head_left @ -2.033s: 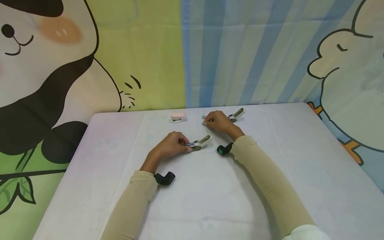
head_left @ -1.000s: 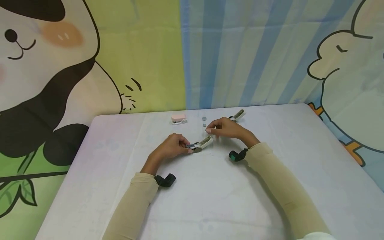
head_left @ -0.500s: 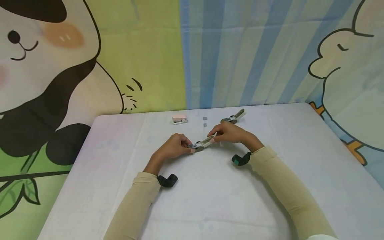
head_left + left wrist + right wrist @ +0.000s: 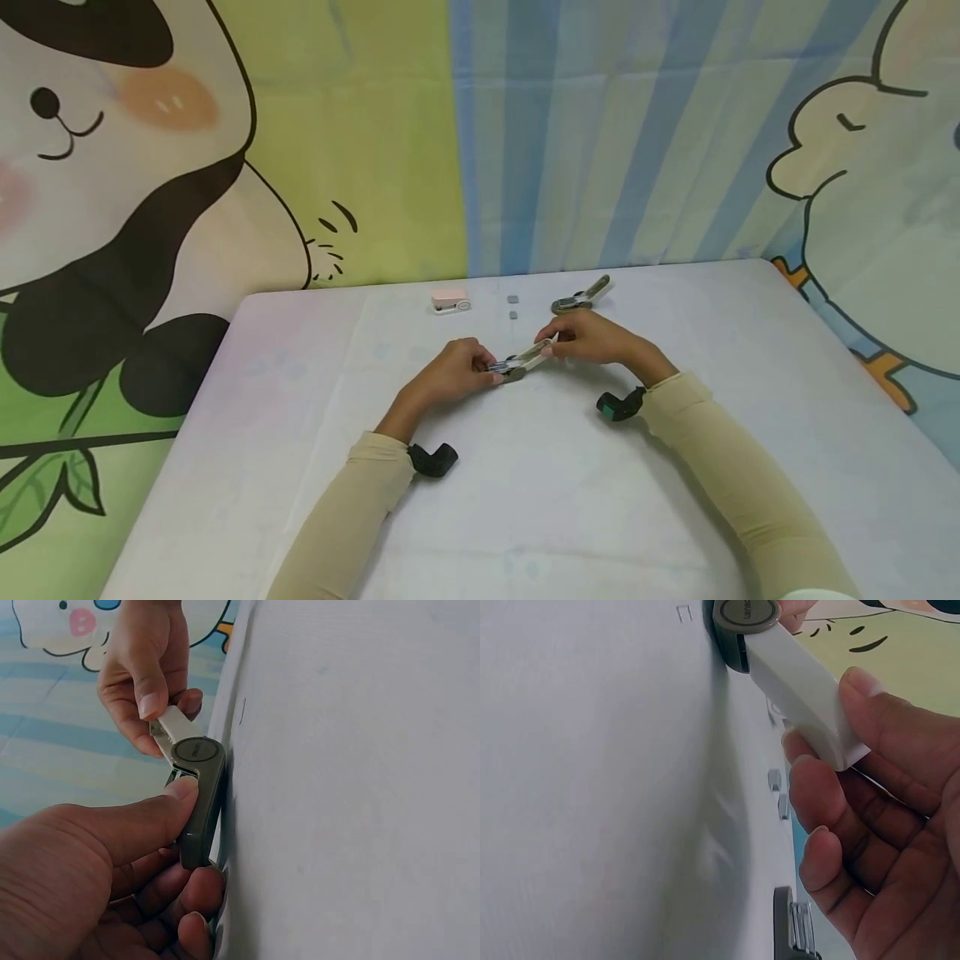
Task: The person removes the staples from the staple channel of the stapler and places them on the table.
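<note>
Near the middle of the table, a small stapler (image 4: 517, 367) with a grey-green base and white lid is swung open. My left hand (image 4: 454, 372) pinches its base, the thumb lying against the side in the left wrist view. The tip of the raised white lid (image 4: 802, 697) is between the thumb and fingers of my right hand (image 4: 596, 337). Behind my right hand lies a second opened stapler (image 4: 581, 298) of the same kind, untouched. Two small blocks of staples (image 4: 513, 299) sit left of it.
A pink stapler (image 4: 450, 302) stands near the table's back edge. One loose staple (image 4: 684, 613) lies on the white tablecloth (image 4: 525, 500). A cartoon-printed curtain (image 4: 570, 142) hangs behind the table.
My right hand has come from beside the staple blocks toward the front and right and taken hold of the lid. Both hands and the held stapler have shifted slightly right.
</note>
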### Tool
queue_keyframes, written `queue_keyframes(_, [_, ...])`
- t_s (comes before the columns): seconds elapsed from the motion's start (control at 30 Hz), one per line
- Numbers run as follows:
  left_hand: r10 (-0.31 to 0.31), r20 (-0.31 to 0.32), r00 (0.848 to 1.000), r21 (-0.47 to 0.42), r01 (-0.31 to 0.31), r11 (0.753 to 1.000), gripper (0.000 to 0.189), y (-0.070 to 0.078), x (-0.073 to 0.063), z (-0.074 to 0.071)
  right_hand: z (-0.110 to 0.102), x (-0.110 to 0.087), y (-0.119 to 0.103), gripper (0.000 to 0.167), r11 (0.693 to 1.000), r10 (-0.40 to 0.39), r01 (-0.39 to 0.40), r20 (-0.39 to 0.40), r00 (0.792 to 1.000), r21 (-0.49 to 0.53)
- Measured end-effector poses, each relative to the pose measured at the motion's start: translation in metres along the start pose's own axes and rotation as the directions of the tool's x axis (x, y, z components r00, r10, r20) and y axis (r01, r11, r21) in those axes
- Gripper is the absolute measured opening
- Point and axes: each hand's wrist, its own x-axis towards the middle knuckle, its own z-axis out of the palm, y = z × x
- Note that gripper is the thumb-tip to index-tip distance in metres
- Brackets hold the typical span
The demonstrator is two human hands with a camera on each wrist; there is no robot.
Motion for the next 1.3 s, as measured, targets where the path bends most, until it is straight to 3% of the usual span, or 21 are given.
queue_keyframes(0.17, [0.031,-0.005,1.0,0.065,-0.03,0.997,0.017,0.01,0.011,0.005,-0.008,-0.006,0.007,0.027,1.0,-0.009,0.009,-0.027,1.0,-0.016])
queue_keyframes(0.4, [0.096,-0.078,0.992,0.119,-0.086,0.989,0.019,0.027,0.038,0.022,-0.03,-0.026,0.012,0.029,0.997,0.027,-0.035,-0.108,0.994,-0.072])
queue_keyframes(0.8, [0.03,-0.085,0.996,0.14,-0.018,0.99,0.015,0.054,0.083,0.044,-0.058,-0.046,0.014,0.027,0.967,0.014,-0.066,-0.207,0.978,-0.246])
queue_keyframes(1.03, [0.057,-0.137,0.989,0.175,-0.032,0.984,0.016,0.059,0.092,0.055,-0.063,-0.05,0.017,0.027,0.958,-0.013,-0.053,-0.225,0.974,-0.282])
queue_keyframes(1.3, [0.013,-0.191,0.981,0.184,0.023,0.983,0.024,0.063,0.103,0.064,-0.07,-0.054,0.022,0.027,0.956,0.01,-0.073,-0.219,0.976,-0.283])
